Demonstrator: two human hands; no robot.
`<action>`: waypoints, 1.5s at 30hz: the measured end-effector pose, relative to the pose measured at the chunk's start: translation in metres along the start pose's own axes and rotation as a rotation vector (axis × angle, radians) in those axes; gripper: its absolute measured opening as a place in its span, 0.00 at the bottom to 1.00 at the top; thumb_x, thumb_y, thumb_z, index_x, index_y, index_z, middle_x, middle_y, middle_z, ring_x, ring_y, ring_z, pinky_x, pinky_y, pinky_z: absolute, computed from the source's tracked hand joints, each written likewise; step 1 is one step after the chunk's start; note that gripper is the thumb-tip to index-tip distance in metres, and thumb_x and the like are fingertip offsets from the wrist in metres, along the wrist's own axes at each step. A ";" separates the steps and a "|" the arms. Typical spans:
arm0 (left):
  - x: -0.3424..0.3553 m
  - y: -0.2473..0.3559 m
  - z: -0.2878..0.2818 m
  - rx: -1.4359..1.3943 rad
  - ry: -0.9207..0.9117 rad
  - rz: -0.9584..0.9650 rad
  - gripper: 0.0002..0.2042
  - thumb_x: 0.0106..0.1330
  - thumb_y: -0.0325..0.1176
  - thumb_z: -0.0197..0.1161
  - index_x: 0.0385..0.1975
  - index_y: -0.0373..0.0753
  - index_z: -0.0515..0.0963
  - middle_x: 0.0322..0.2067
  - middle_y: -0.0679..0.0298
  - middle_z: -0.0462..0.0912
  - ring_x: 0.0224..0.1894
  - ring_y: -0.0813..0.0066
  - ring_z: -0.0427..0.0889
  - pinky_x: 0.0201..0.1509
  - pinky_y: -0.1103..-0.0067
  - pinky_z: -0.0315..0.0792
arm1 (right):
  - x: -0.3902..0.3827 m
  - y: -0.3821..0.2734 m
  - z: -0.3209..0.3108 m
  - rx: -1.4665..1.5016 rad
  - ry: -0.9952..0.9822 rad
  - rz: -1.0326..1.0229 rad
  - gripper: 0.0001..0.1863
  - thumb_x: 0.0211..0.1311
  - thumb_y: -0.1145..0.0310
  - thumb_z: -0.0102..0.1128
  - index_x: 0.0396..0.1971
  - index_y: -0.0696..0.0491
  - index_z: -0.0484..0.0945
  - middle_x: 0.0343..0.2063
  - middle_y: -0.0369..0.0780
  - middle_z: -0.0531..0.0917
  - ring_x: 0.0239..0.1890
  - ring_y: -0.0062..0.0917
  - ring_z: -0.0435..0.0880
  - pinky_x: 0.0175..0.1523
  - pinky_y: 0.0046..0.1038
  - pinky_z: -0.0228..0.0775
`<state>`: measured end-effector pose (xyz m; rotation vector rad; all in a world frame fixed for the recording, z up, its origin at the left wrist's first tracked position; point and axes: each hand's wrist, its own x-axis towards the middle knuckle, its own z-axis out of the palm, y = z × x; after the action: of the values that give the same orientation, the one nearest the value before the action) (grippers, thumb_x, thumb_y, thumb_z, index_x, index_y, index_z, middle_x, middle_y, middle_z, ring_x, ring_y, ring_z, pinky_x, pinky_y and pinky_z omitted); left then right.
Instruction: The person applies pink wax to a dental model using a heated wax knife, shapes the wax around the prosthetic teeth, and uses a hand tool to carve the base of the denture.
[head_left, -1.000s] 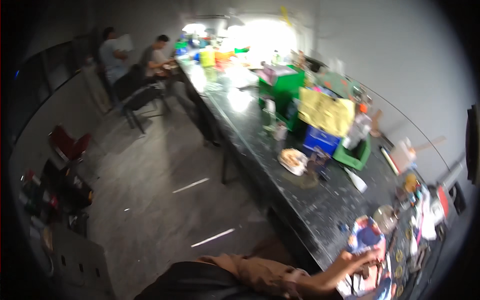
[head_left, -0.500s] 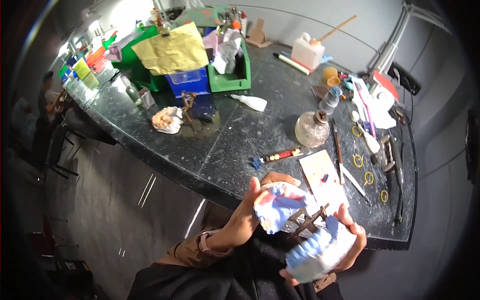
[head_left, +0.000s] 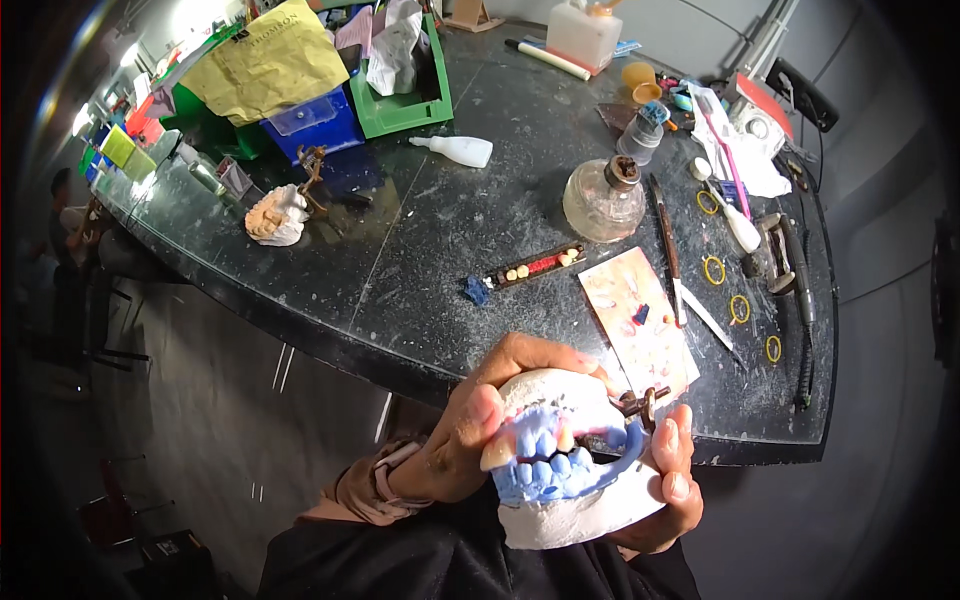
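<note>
Over the bench's near edge I hold a white plaster dental model mounted on a metal articulator (head_left: 645,404). My left hand (head_left: 465,425) is wrapped round the upper cast (head_left: 555,388), its thumb beside the front teeth. The lower cast (head_left: 580,515) rests in my right hand (head_left: 678,500), fingers curled over its right side. Blue wax teeth (head_left: 545,470) line both arches, with a few tooth-coloured ones in the upper. Upper and lower rows meet or nearly meet, with small dark gaps between. The articulator's hinge shows at the back right of the casts; my palms are hidden.
Beyond the casts lie a stained card (head_left: 640,320), a strip of artificial teeth (head_left: 535,266) and a glass burner (head_left: 604,203). A wax knife (head_left: 668,250) and yellow rings (head_left: 713,270) are at right. Another plaster model (head_left: 277,216) and a green bin (head_left: 405,112) stand farther left.
The casts, spread apart before, are now closed together and turned with the front teeth facing me. My left hand has lowered the upper cast onto the lower one. The view has shifted slightly.
</note>
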<state>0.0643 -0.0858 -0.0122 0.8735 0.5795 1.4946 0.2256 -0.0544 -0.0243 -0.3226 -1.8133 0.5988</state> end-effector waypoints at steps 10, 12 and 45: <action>0.003 -0.002 -0.007 -0.044 -0.084 0.079 0.28 0.64 0.54 0.40 0.48 0.31 0.62 0.47 0.45 0.69 0.49 0.62 0.72 0.55 0.69 0.64 | -0.011 -0.001 0.007 0.023 0.040 0.001 0.31 0.39 0.58 0.58 0.45 0.51 0.59 0.49 0.47 0.68 0.54 0.36 0.67 0.61 0.38 0.59; 0.006 0.002 -0.001 -0.082 -0.102 0.115 0.25 0.65 0.51 0.39 0.47 0.31 0.64 0.45 0.44 0.70 0.49 0.59 0.72 0.55 0.67 0.64 | -0.013 -0.001 0.008 0.029 0.055 0.000 0.28 0.41 0.59 0.56 0.44 0.50 0.59 0.49 0.46 0.68 0.54 0.35 0.67 0.61 0.38 0.59; 0.007 0.006 -0.006 0.119 -0.083 0.172 0.25 0.65 0.52 0.37 0.40 0.30 0.66 0.39 0.30 0.70 0.37 0.60 0.75 0.41 0.68 0.70 | -0.039 0.000 0.036 0.022 0.334 -0.002 0.08 0.58 0.71 0.44 0.37 0.43 0.64 0.47 0.36 0.71 0.58 0.27 0.65 0.65 0.34 0.56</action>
<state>0.0567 -0.0787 -0.0098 1.0958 0.5470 1.5816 0.2043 -0.0830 -0.0641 -0.3823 -1.4849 0.5285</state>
